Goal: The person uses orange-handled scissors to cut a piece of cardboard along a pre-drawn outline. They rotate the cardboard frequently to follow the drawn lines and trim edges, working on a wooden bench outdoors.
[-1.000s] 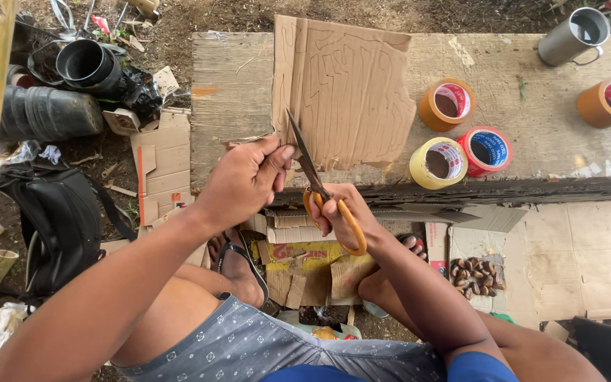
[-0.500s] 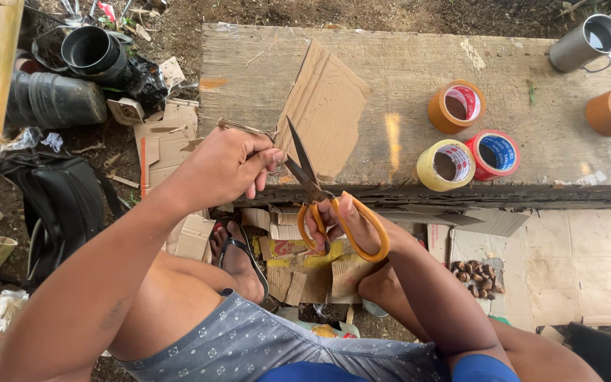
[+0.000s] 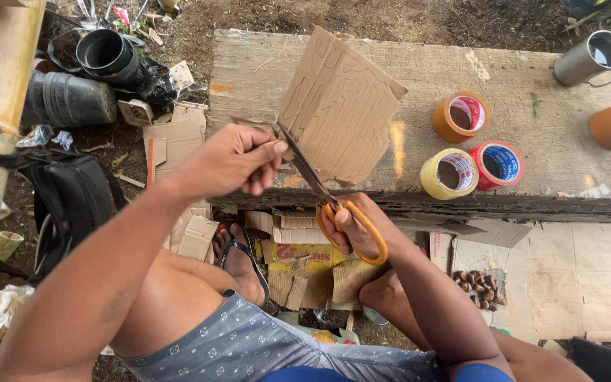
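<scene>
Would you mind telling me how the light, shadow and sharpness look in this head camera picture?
Head view: soft, even daylight with no hard shadows; a pale streak of light lies on the wooden bench beside the cardboard piece; the scissors, left hand and right hand are sharp, without motion blur; straight edges bow slightly toward the frame's borders.

Weathered wooden plank table [image 3: 404, 64] stands outdoors on littered dirt ground [image 3: 249, 18].
</scene>
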